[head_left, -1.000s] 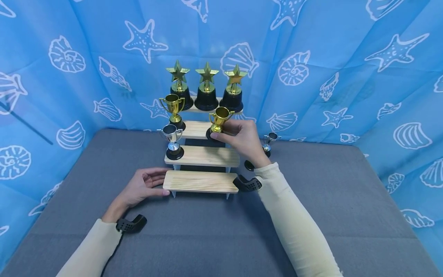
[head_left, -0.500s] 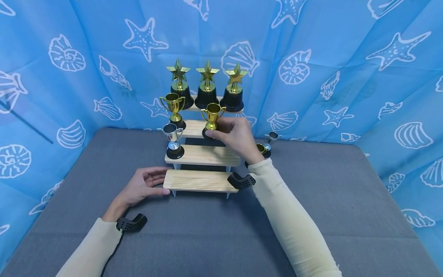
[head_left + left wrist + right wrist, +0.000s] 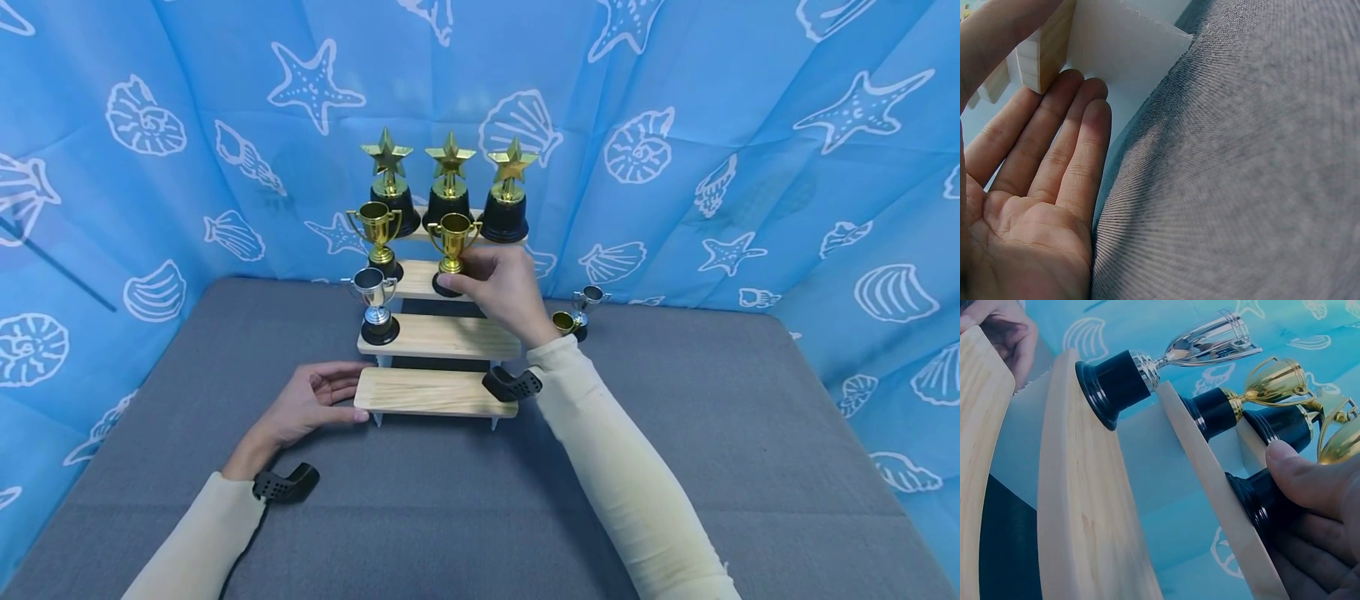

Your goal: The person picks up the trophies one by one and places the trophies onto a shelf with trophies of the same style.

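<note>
My right hand point(image 3: 504, 292) pinches a small gold trophy cup point(image 3: 453, 236) by its black base, thumb in front. In the right wrist view that base point(image 3: 1260, 500) stands at the second-highest board of a stepped wooden stand point(image 3: 435, 390). My left hand point(image 3: 311, 400) touches the left end of the lowest board with straight, relaxed fingers, as the left wrist view shows. To the left of the held cup stands another gold trophy cup point(image 3: 378, 229). One board lower is a silver trophy cup point(image 3: 375, 296). Three gold star trophies line the top board, including a middle star trophy point(image 3: 450, 171).
On the grey cloth-covered table point(image 3: 675, 442), right of the stand, are a silver cup point(image 3: 588, 304) and a gold cup point(image 3: 562, 323), partly hidden by my right arm. A blue curtain point(image 3: 675, 225) with white shell prints hangs behind.
My right hand has moved left along the second-highest board with the gold trophy cup, which now stands more upright. The gold cup behind my right wrist has come into view. My left hand stays put.
</note>
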`<state>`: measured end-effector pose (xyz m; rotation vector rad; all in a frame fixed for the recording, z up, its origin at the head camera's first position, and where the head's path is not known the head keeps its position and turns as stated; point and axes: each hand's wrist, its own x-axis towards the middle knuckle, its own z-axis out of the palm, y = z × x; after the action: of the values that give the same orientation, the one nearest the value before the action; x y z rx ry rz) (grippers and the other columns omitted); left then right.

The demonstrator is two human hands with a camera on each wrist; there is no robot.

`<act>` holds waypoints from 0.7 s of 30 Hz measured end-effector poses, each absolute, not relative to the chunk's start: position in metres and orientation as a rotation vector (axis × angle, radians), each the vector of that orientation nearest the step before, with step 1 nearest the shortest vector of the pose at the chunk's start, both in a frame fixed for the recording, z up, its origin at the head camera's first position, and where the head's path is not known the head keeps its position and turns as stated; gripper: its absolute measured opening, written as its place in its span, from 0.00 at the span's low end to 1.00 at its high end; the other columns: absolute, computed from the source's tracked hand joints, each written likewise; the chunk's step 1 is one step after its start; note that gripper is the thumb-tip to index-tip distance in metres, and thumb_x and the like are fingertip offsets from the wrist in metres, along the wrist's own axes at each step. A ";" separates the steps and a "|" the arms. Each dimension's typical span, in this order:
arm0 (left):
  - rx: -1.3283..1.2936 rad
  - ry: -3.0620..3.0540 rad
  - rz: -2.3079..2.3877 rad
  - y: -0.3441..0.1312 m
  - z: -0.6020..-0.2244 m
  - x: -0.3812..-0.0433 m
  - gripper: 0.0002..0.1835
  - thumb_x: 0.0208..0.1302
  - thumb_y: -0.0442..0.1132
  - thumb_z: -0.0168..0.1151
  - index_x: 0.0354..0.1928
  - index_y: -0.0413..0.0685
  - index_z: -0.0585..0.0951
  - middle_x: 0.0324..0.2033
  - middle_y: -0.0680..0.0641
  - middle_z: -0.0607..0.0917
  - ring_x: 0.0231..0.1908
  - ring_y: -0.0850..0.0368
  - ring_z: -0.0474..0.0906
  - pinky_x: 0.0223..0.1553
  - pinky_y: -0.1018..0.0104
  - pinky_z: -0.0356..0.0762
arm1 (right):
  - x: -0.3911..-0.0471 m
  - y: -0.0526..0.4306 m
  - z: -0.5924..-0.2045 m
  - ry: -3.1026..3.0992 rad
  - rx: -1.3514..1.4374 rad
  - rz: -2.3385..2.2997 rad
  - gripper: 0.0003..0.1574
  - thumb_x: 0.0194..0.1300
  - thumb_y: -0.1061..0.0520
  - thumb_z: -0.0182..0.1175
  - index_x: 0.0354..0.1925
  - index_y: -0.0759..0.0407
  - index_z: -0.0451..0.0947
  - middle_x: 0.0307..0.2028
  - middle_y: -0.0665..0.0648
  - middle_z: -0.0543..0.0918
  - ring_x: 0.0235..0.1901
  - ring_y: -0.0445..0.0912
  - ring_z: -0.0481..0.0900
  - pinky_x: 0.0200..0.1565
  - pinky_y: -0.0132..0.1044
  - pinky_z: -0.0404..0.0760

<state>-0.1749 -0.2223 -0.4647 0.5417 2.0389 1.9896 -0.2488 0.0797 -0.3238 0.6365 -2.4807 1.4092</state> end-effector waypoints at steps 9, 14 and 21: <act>0.572 2.018 2.007 -0.222 -0.465 -0.175 0.38 0.53 0.20 0.72 0.66 0.20 0.67 0.61 0.37 0.79 0.56 0.58 0.81 0.61 0.64 0.79 | -0.252 0.073 -0.325 -2.478 0.574 1.332 0.21 0.57 0.53 0.77 0.48 0.61 0.88 0.45 0.56 0.89 0.41 0.46 0.88 0.44 0.36 0.88; 0.580 2.017 2.010 -0.222 -0.466 -0.175 0.38 0.53 0.20 0.72 0.66 0.20 0.67 0.61 0.37 0.79 0.56 0.58 0.81 0.60 0.64 0.79 | -0.253 0.070 -0.326 -2.477 0.554 1.285 0.20 0.57 0.52 0.77 0.46 0.59 0.89 0.43 0.55 0.90 0.39 0.45 0.87 0.44 0.37 0.86; 0.606 2.003 2.024 -0.223 -0.467 -0.175 0.37 0.53 0.20 0.72 0.65 0.20 0.67 0.60 0.41 0.80 0.57 0.58 0.81 0.61 0.64 0.79 | -0.255 0.067 -0.326 -2.481 0.547 1.284 0.18 0.58 0.51 0.77 0.44 0.59 0.89 0.41 0.54 0.90 0.36 0.43 0.86 0.43 0.39 0.83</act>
<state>-0.1754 -0.2226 -0.4670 0.6057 2.0025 2.0242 -0.2553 0.0674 -0.3257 0.5471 -2.4810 1.2842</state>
